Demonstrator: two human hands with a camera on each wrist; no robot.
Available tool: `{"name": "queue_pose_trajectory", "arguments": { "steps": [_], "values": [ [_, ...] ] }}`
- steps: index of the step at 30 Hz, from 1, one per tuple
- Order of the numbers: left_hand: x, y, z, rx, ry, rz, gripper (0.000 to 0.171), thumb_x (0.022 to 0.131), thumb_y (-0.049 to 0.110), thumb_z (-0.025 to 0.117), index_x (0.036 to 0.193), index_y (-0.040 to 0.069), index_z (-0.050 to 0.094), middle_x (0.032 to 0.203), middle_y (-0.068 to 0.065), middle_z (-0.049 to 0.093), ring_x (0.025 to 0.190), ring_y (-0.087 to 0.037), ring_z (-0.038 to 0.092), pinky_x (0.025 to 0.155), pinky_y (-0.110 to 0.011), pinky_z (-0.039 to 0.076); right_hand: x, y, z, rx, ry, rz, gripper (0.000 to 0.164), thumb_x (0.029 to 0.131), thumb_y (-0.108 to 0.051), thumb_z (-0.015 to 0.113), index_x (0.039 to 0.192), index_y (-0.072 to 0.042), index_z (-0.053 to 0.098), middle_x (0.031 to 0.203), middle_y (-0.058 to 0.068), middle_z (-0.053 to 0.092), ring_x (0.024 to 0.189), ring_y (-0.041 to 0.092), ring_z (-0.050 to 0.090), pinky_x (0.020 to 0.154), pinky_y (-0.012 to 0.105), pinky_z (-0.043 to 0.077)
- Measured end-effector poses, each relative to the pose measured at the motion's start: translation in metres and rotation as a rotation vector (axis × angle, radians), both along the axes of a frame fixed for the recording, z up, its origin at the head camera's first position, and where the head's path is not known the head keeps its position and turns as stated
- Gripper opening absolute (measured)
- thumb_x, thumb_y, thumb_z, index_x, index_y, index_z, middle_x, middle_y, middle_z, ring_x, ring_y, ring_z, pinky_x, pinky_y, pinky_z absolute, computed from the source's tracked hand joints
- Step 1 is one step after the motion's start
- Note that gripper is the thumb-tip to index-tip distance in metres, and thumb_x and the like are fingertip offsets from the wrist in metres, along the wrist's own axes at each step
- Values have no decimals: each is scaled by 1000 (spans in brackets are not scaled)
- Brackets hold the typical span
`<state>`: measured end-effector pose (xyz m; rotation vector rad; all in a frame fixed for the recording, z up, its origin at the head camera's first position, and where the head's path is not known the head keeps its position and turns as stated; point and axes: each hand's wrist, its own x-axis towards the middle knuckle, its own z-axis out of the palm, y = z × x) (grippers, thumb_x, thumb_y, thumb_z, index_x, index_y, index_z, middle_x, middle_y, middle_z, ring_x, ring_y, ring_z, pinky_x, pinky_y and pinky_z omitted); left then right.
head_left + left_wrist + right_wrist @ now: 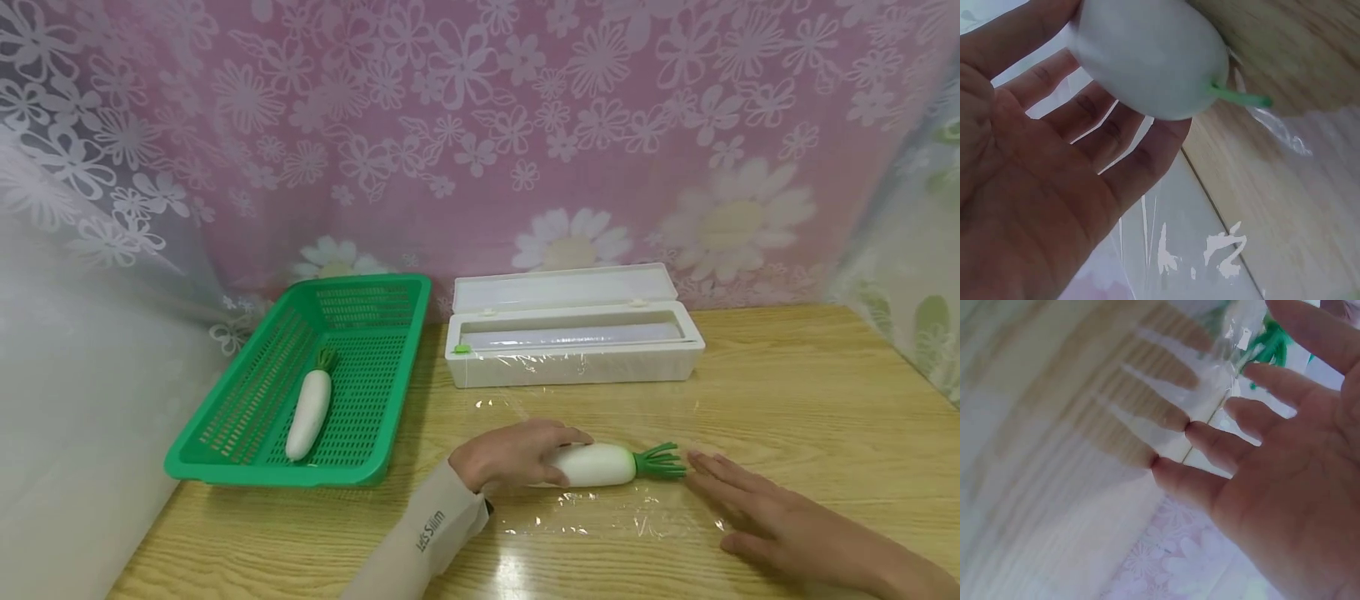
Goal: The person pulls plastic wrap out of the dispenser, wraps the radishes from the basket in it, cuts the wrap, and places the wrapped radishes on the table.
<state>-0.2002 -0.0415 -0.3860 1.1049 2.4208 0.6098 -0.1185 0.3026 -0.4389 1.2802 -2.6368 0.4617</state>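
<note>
A white radish with a short green leaf tuft lies on a sheet of clear plastic wrap on the table. My left hand grips its tail end, thumb on the near side and fingers over the far side. The left wrist view shows the radish's rounded end with a thin green stalk between thumb and fingers. My right hand, fingers straight, rests just right of the leaf tuft. In the right wrist view its fingertips touch the table surface or the film over it; which, I cannot tell.
A green plastic basket stands at the left with another white radish inside. Behind the wrap sits a white cling film dispenser box, lid raised, with a roll inside and a green slider. A pink flowered curtain hangs behind the wooden table.
</note>
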Motion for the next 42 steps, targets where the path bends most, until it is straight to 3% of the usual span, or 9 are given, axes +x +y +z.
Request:
{"name": "queue_pose_trajectory", "arguments": {
  "steps": [4, 12, 17, 21, 25, 27, 29, 33, 42],
  "values": [
    [0, 0, 1, -1, 9, -15, 60, 86, 11, 81, 141, 7, 59, 134, -4, 63, 109, -5, 57, 95, -18, 44, -3, 3, 1, 2, 1, -50, 83, 86, -23, 82, 157, -15, 40, 168, -14, 9, 142, -12, 10, 94, 6, 36],
    [0, 3, -1, 29, -16, -38, 59, 86, 10, 81, 141, 7, 59, 136, -3, 62, 110, -5, 58, 95, -18, 44, 0, 12, -1, 30, -18, -66, 72, 87, -26, 80, 151, -11, 50, 166, -15, 8, 140, -7, 17, 91, 12, 44],
    [1, 2, -1, 17, 2, -19, 60, 88, 14, 80, 143, 10, 58, 131, -5, 63, 112, -7, 57, 96, -19, 43, 0, 7, 8, 97, -65, -216, 53, 85, -28, 81, 130, -3, 67, 146, 14, 55, 122, 29, 60, 82, 43, 58],
    [2, -2, -1, 19, 32, -4, 59, 90, 16, 79, 144, 9, 57, 125, -6, 64, 109, -8, 58, 95, -18, 44, -1, 0, 15, 57, -49, -284, 39, 80, -20, 86, 116, -9, 73, 116, 8, 71, 99, 30, 69, 73, 46, 58],
    [5, -11, 1, 20, 69, 19, 56, 91, 16, 78, 143, 9, 58, 128, -5, 62, 107, -8, 57, 93, -19, 45, -3, -4, 15, -35, 51, -205, 40, 71, -9, 89, 107, -17, 75, 106, -4, 70, 91, 12, 68, 67, 29, 57],
    [7, -17, 2, 19, 99, 28, 55, 93, 17, 76, 144, 10, 57, 132, -4, 61, 110, -9, 56, 94, -20, 45, -4, -5, 14, -95, 113, -178, 28, 77, -16, 88, 101, -18, 74, 102, -8, 67, 85, 5, 64, 63, 20, 52],
    [11, -23, 4, 20, 136, 38, 53, 94, 18, 75, 143, 11, 58, 133, -4, 60, 112, -9, 56, 94, -21, 46, -4, -6, 13, -160, 138, -160, 17, 90, -32, 78, 96, -17, 74, 98, -10, 62, 78, 0, 59, 59, 14, 45],
    [21, -39, 8, 29, 217, 76, 44, 95, 18, 73, 137, 13, 64, 126, -3, 63, 107, -9, 57, 89, -23, 49, -5, -6, 13, -233, 169, -92, 44, 101, -52, 44, 90, -20, 71, 94, -14, 56, 73, -3, 52, 59, 9, 40],
    [39, -73, 6, 29, 337, 58, 17, 93, 10, 74, 110, 11, 77, 103, 2, 68, 90, -5, 59, 78, -18, 49, -8, -4, 9, -200, 121, 93, 22, 101, -43, 58, 93, -26, 70, 97, -15, 59, 80, -2, 54, 67, 8, 41]
  ]
}}
